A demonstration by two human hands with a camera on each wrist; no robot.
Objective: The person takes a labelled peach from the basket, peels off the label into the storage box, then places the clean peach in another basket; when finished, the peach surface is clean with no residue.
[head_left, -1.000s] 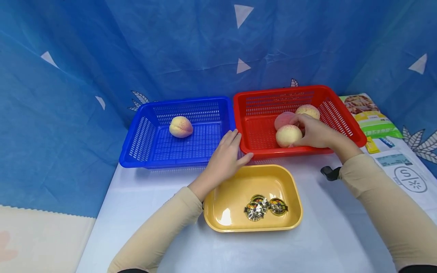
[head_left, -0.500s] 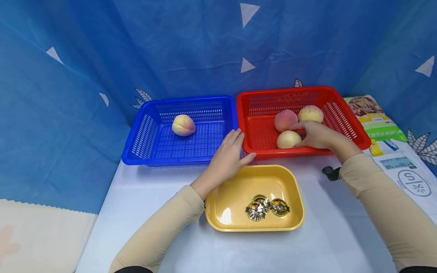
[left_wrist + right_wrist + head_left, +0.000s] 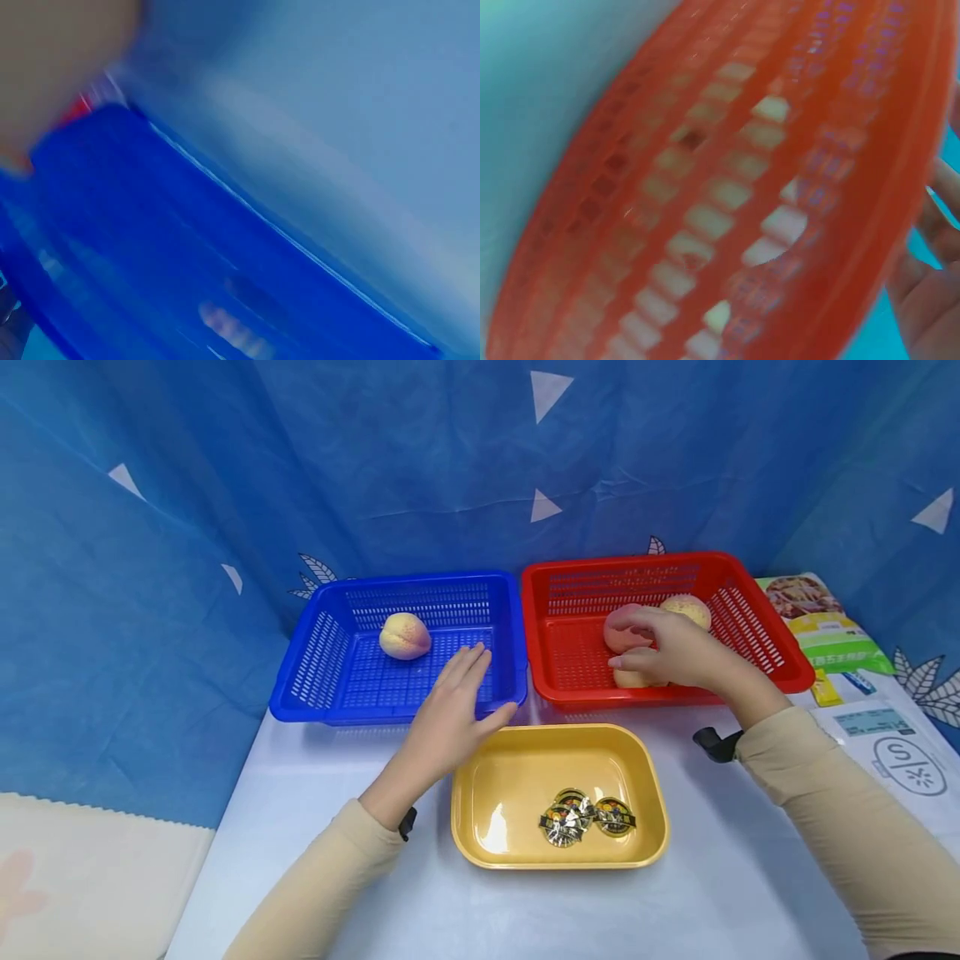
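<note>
My left hand (image 3: 446, 718), fingers extended, is over the front right part of the blue basket (image 3: 352, 714); the left wrist view shows that basket's wall (image 3: 187, 240) close up. One yellow-and-pink peach (image 3: 405, 637) lies inside it. Over the red basket (image 3: 600, 697), my right hand (image 3: 682, 647) has its fingers apart above the peaches and grips none. Beneath it are a pink peach (image 3: 618, 635) and a pale peach (image 3: 633, 680), both partly hidden by the hand. A speckled peach (image 3: 690, 607) lies behind. The right wrist view looks through the red slotted wall (image 3: 855, 247).
A yellow tray (image 3: 480, 857) in front holds several round foil-like packets (image 3: 573, 814). Right of the red basket lie a green-and-yellow food bag (image 3: 821, 622), a small yellow packet (image 3: 825, 689) and a white printed package (image 3: 892, 752). A blue curtain (image 3: 450, 460) hangs behind.
My left hand has shifted left from between the baskets to over the blue one. My right hand has come up off the pale peach, its fingers now above it. The peaches stay in their baskets.
</note>
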